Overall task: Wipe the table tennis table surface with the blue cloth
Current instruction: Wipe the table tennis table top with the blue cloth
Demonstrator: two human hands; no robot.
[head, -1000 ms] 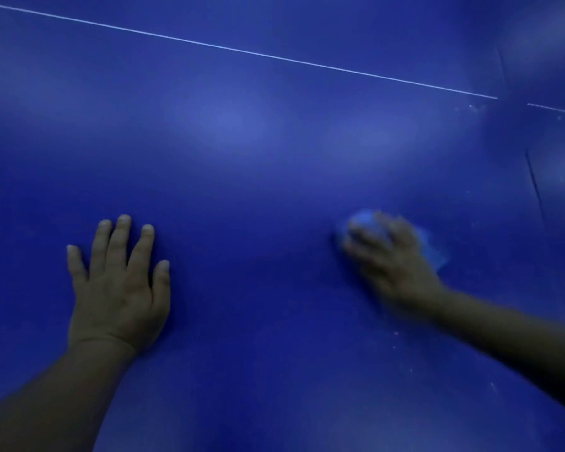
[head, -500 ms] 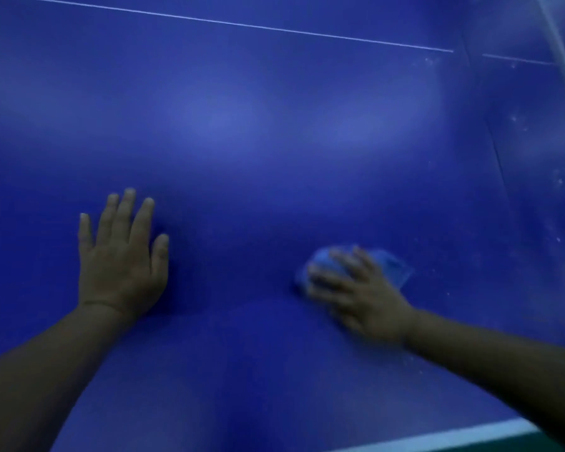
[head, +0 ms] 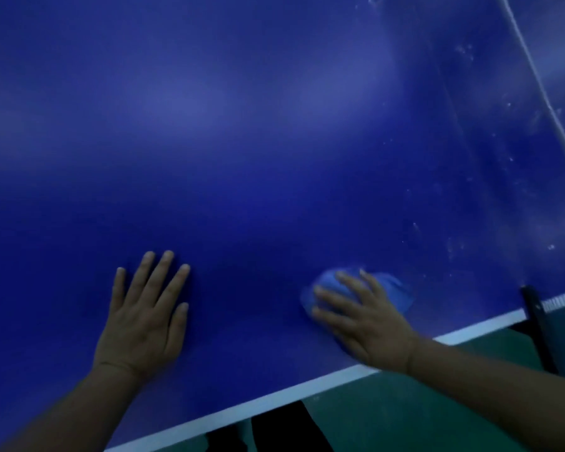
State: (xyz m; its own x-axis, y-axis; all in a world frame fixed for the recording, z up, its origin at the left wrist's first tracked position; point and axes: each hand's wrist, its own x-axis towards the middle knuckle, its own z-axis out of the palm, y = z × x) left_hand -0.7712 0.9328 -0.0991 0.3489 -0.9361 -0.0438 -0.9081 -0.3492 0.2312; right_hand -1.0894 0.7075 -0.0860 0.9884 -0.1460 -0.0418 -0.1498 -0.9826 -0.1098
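Blue cloth (head: 390,290) is pressed under spread fingers of right hand (head: 362,321) near table (head: 274,141) near edge; left hand (head: 144,318) is braced flat, fingers extended. Even pressure advised; specks toward right edge should be overlapped.

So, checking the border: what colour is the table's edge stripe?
White, on the edge stripe along the blue table, head view.
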